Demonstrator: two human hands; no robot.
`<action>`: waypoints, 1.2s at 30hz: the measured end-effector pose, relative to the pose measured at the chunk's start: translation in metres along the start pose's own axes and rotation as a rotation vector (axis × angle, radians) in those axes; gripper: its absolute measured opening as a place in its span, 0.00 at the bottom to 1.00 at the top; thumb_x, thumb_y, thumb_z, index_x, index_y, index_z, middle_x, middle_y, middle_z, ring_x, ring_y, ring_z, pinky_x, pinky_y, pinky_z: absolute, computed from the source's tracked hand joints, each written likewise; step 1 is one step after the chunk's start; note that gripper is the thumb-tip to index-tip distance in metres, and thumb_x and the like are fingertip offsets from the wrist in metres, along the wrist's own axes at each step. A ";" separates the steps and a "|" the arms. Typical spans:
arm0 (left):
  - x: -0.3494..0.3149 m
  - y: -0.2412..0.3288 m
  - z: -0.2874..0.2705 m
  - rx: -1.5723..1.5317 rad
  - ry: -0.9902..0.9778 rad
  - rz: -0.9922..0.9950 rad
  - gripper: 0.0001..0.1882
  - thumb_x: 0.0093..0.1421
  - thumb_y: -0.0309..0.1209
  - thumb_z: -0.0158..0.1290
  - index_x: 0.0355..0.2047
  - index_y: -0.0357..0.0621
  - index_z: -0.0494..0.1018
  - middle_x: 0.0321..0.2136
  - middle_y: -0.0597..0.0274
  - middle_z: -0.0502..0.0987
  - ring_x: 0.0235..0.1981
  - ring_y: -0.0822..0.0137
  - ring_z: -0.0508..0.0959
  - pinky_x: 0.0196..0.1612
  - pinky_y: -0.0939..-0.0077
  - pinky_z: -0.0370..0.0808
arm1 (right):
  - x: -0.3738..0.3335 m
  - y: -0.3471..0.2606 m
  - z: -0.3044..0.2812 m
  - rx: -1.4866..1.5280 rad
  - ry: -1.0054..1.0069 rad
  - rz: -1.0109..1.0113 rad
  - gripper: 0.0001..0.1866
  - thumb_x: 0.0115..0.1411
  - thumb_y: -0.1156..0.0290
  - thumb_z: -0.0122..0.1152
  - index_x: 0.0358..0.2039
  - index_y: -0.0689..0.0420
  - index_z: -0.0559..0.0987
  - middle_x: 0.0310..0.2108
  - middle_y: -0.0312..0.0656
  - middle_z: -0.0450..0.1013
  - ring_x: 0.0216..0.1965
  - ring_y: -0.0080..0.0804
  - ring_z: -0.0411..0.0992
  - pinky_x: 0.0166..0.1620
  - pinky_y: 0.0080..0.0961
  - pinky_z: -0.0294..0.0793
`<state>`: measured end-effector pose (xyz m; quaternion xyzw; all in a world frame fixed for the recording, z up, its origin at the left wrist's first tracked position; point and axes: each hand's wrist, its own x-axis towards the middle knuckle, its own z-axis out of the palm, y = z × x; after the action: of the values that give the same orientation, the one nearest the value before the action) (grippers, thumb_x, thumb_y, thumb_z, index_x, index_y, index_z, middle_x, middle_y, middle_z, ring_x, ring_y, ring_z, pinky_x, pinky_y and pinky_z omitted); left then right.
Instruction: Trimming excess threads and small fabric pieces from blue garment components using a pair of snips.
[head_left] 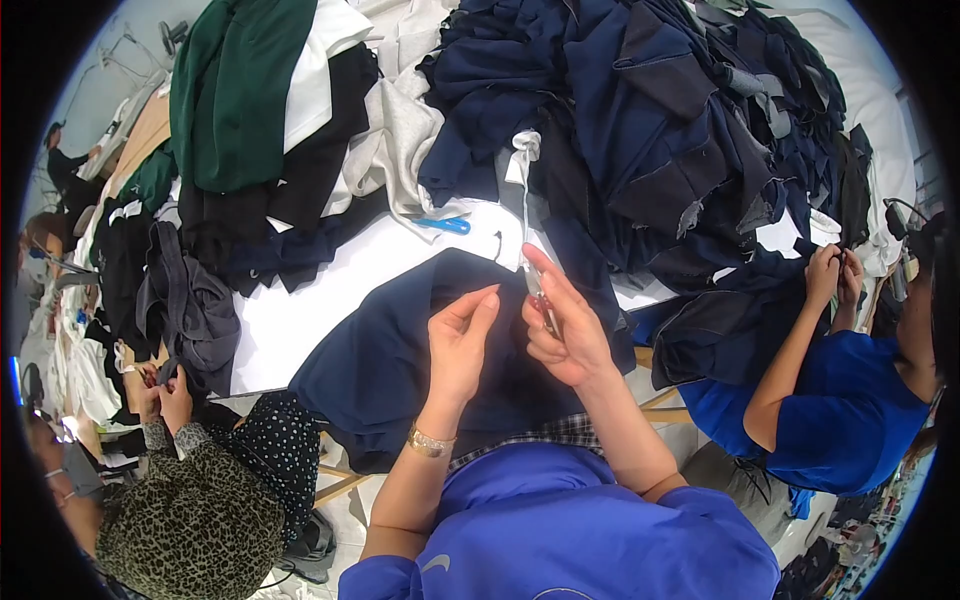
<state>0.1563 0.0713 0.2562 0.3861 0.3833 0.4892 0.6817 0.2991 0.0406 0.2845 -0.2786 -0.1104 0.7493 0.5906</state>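
My right hand point(568, 325) is raised over the dark navy garment point(400, 330), its fingers closed around what look like small metal thread snips point(549, 316), mostly hidden in the palm. A narrow white strip point(526, 205) runs from a crumpled white piece point(525, 147) down to near my right fingertips; whether they touch it I cannot tell. To the left, my left hand point(462, 340) has thumb and index finger pinched together, and anything between them is too small to make out. The navy garment drapes over the table's near edge and my lap.
A big heap of navy garments point(640, 90) fills the far right, with green point(230, 90), black and white clothes at far left. A blue-handled tool point(442, 225) lies on the white tabletop point(300, 325). Co-workers sit at left point(190, 510) and right point(840, 410), handling cloth.
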 end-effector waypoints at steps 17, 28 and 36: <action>0.003 0.002 -0.003 -0.107 -0.025 -0.042 0.12 0.61 0.27 0.52 0.42 0.33 0.75 0.36 0.62 0.78 0.38 0.77 0.73 0.44 0.84 0.67 | -0.005 0.008 0.001 -0.062 -0.021 0.167 0.22 0.68 0.62 0.40 0.62 0.41 0.58 0.20 0.35 0.63 0.08 0.11 0.46 0.10 0.08 0.45; 0.006 0.001 -0.011 -0.125 -0.067 -0.138 0.10 0.61 0.27 0.51 0.40 0.34 0.75 0.34 0.67 0.77 0.36 0.80 0.72 0.43 0.86 0.66 | 0.014 -0.009 -0.018 -0.511 0.124 -0.096 0.18 0.63 0.61 0.53 0.48 0.59 0.73 0.15 0.22 0.55 0.12 0.08 0.48 0.14 0.11 0.42; 0.005 0.004 -0.001 -0.128 -0.116 -0.101 0.11 0.62 0.25 0.49 0.45 0.37 0.73 0.38 0.68 0.75 0.40 0.79 0.71 0.45 0.88 0.65 | 0.016 -0.001 -0.027 -0.806 0.028 -0.240 0.09 0.52 0.73 0.66 0.30 0.61 0.76 0.26 0.29 0.70 0.26 0.11 0.64 0.32 0.11 0.65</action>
<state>0.1549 0.0775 0.2587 0.3498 0.3301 0.4543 0.7499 0.3127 0.0515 0.2582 -0.4826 -0.4185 0.5680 0.5189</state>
